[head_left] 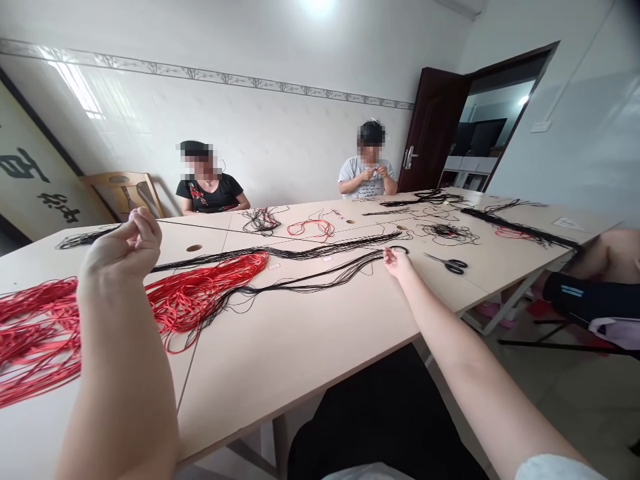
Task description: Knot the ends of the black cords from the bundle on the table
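My left hand is raised above the table with its fingers pinched together; a thin black cord seems to run from it toward the right. My right hand reaches far out over the table and pinches the end of a long bundle of black cords. A thick bundle of red cords lies between my arms, spreading to the left edge.
Black scissors lie just right of my right hand. Two people sit across the table, one handling cord. More black and red cord piles lie farther back. A wooden chair stands at the left wall, an open door at right.
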The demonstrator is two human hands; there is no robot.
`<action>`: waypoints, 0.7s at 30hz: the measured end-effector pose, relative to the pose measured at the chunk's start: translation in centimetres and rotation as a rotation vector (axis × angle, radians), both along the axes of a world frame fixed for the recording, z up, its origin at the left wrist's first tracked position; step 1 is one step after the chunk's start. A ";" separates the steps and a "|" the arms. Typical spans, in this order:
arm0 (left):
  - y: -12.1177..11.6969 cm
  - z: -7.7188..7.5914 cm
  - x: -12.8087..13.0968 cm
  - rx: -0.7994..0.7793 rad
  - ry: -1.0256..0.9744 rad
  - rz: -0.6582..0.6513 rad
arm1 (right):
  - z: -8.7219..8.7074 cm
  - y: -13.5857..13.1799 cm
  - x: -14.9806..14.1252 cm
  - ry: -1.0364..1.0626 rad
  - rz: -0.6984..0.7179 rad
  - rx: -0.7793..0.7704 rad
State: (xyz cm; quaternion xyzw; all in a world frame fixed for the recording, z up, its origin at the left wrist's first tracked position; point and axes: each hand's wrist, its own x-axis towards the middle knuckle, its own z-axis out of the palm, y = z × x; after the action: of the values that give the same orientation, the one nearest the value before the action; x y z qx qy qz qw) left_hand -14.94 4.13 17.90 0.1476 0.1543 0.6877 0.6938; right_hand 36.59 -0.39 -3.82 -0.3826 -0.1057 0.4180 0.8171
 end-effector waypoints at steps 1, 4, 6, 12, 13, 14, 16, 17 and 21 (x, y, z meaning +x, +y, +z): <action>0.3 -0.2 -0.1 0.000 0.018 0.000 | 0.0 -0.3 0.5 0.017 0.008 -0.003; 0.7 -0.6 -0.6 0.013 0.086 0.033 | -0.1 -1.0 1.6 0.059 0.008 0.010; 0.7 -0.5 -1.0 0.023 0.132 0.056 | -0.2 -1.2 2.1 0.083 -0.006 0.028; 0.2 -0.4 -2.0 0.069 0.242 0.107 | -0.4 -1.5 3.3 0.122 -0.077 0.086; 0.2 -0.4 -2.2 0.085 0.260 0.119 | -0.3 -1.5 3.4 0.125 -0.094 0.094; 0.2 -0.4 -2.4 0.098 0.271 0.133 | -0.3 -1.6 3.6 0.128 -0.111 0.102; 0.3 -0.5 -2.8 0.100 0.264 0.163 | -0.2 -1.9 3.9 0.134 -0.143 0.115; 0.4 -0.5 -3.0 0.090 0.252 0.173 | -0.2 -2.0 4.1 0.138 -0.159 0.120; 0.7 -0.3 -3.8 0.052 0.197 0.208 | -0.1 -2.6 4.6 0.170 -0.214 0.130</action>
State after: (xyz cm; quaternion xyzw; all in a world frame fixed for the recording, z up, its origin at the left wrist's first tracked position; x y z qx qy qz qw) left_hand -18.71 4.83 17.64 0.2155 0.2183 0.7419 0.5963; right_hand 41.21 -2.96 -3.96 -0.3013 -0.0217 0.3519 0.8860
